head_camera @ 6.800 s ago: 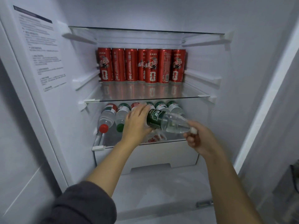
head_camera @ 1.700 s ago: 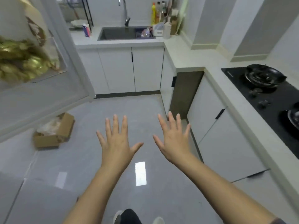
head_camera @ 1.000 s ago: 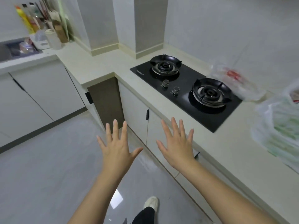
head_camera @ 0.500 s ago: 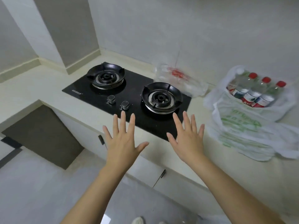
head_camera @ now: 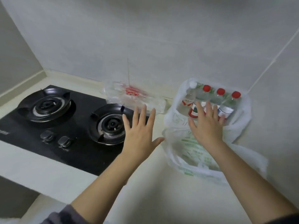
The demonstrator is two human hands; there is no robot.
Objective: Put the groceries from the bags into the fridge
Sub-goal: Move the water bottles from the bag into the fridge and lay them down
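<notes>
We see a pale counter running along a plain grey-white wall, which turns a corner at far left. A black glass stove is set into the counter on the left. It has two round burners, the left burner and the right burner, with two knobs on the near side. A crumpled clear bag with red print lies against the wall just past the right burner; its contents are too blurred to tell.

On the right of the counter sits a white bag with green print, its mouth open toward us. We count four bottles side by side at its far end, caps toward the wall. One cap is white and three are red. So the groceries are on the counter, in the bag, and the fridge is out of view.

The left hand is flat, palm down, with fingers straight and spread and thumb out to the right. It holds nothing and sits between the right burner and the white bag. The right hand is also flat with fingers spread, held over the bag mouth with its fingertips in front of the bottles. We cannot tell if it touches them. Both forearms are bare, and a dark sleeve shows at near left.
</notes>
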